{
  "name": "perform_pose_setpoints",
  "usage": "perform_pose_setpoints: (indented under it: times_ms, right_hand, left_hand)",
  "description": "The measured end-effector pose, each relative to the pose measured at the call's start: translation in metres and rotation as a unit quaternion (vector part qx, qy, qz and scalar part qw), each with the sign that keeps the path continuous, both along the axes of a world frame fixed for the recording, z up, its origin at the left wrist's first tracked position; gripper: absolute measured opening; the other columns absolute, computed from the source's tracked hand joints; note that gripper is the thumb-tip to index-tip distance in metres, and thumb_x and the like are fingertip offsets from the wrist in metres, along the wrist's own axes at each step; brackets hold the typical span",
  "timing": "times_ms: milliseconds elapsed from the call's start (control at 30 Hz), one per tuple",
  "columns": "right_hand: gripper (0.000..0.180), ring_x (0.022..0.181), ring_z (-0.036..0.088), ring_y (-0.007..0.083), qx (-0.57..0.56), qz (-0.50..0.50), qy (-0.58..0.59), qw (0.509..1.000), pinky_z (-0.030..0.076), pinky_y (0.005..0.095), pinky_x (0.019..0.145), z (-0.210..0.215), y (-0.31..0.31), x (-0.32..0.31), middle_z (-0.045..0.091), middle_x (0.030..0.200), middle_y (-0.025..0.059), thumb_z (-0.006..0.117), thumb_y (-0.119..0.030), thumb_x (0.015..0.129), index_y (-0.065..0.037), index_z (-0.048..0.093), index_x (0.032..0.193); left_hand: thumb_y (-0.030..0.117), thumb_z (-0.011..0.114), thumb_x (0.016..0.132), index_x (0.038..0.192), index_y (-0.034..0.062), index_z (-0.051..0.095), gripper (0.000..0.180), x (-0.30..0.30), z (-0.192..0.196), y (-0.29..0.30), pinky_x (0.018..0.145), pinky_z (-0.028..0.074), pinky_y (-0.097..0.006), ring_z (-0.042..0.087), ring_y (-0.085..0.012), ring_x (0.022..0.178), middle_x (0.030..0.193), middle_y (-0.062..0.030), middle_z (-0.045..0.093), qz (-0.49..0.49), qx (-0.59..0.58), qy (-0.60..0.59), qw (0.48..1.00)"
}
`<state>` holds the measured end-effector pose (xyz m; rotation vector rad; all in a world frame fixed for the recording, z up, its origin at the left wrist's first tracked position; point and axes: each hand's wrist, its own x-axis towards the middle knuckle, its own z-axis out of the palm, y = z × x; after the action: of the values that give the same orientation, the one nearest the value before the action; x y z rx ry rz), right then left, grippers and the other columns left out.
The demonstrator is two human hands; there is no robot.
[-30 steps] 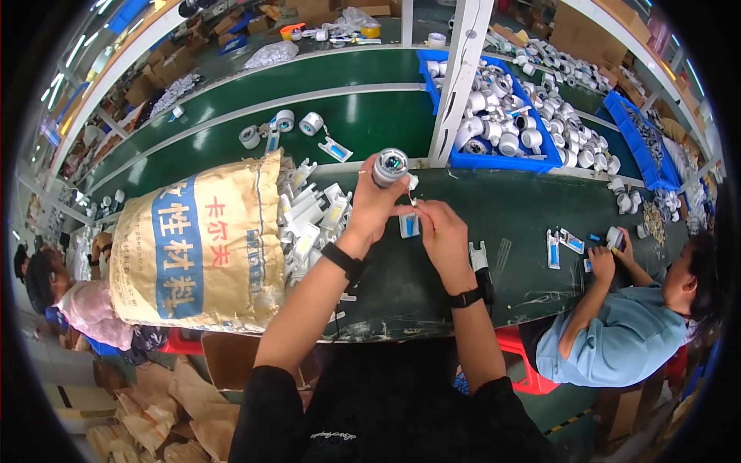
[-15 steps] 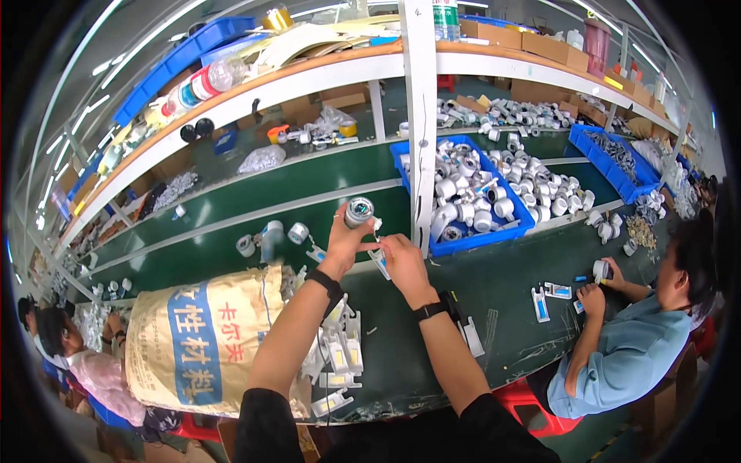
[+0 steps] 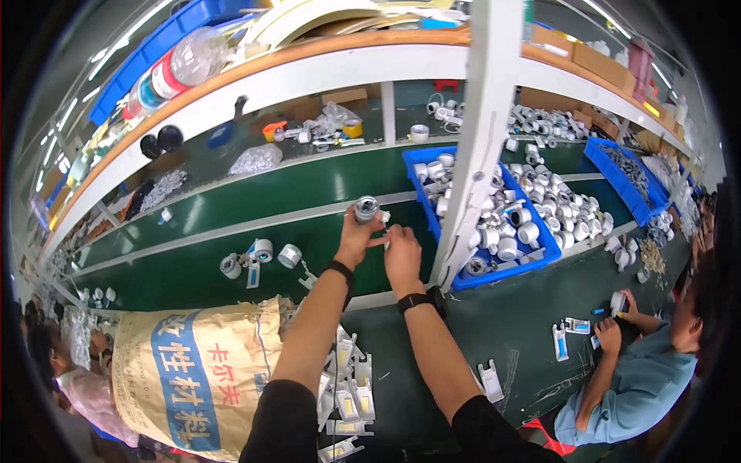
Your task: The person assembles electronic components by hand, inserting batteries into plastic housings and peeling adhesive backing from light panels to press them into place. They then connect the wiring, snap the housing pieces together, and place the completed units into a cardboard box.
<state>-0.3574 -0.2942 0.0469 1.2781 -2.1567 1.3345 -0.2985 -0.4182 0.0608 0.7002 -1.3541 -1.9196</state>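
Sack (image 3: 197, 378) at eight o'clock, bin (image 3: 515, 269) at three.
Between them, the left hand (image 3: 356, 238) and, at its four o'clock, the right hand (image 3: 403, 255); right fingers pinch narrowly, on what I cannot tell, while left fingers grip a round part (image 3: 367, 207) at twelve o'clock.

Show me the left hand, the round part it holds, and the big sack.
Left hand (image 3: 354, 241): head view, middle of hand.
Round part (image 3: 367, 206): head view, top face.
Sack (image 3: 202, 378): head view, printed side.
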Motion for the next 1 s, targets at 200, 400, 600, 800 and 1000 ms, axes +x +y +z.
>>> perform_pose_setpoints:
  times_ms: [200,400,600,800,1000]
  right_hand:
    - [0.011,0.086,0.067,0.0381,0.127,-0.079,0.022,0.989,0.054,0.0481,0.074,-0.074,-0.026,-0.041,0.066,0.091,0.0157,0.067,-0.003,0.084,-0.007,0.064,0.094]
    - [0.019,0.091,0.066,0.0365,-0.043,-0.045,0.14,0.988,0.053,0.0444,0.081,-0.03,-0.042,0.019,0.07,0.099,0.0125,0.072,-0.007,0.083,-0.008,0.074,0.103]
    - [0.051,0.101,0.071,0.033,0.126,0.233,-0.218,0.939,0.055,0.0394,0.088,-0.077,-0.12,0.11,0.074,0.109,0.0181,0.081,-0.039,0.082,-0.003,0.072,0.117]
    - [0.043,0.093,0.075,0.0272,0.132,0.289,-0.311,0.896,0.057,0.0337,0.081,-0.069,-0.146,0.144,0.077,0.1,0.0174,0.081,-0.034,0.084,-0.001,0.075,0.112]
    - [0.03,0.084,0.075,0.0243,0.15,0.27,-0.318,0.896,0.056,0.0321,0.077,-0.078,-0.154,0.139,0.077,0.092,0.014,0.081,-0.024,0.08,-0.001,0.078,0.1]
  left_hand:
    - [0.041,0.09,0.073,0.147,0.0055,0.048,0.092,-0.02,-0.047,-0.019,0.058,0.063,-0.035,0.073,-0.0211,0.09,0.125,-0.0176,0.066,0.029,-0.187,-0.289,0.939]
    - [0.041,0.082,0.074,0.123,-0.0032,0.067,0.068,0.074,-0.07,-0.093,0.101,0.053,-0.042,0.067,-0.0371,0.114,0.12,-0.0241,0.07,0.072,-0.334,-0.447,0.827]
    - [0.026,0.07,0.095,0.129,0.0008,0.065,0.043,0.187,0.078,-0.06,0.066,0.053,-0.026,0.065,-0.0112,0.082,0.105,-0.004,0.071,0.134,-0.192,-0.324,0.917]
    - [0.019,0.066,0.099,0.132,0.0012,0.063,0.037,0.308,0.166,0.068,0.071,0.05,-0.023,0.065,-0.009,0.09,0.11,-0.0029,0.068,0.201,-0.17,-0.278,0.924]
    - [0.006,0.067,0.098,0.134,0.0022,0.062,0.037,0.379,0.181,0.167,0.071,0.052,-0.022,0.064,-0.0077,0.084,0.095,-0.0048,0.071,0.221,-0.145,-0.26,0.929]
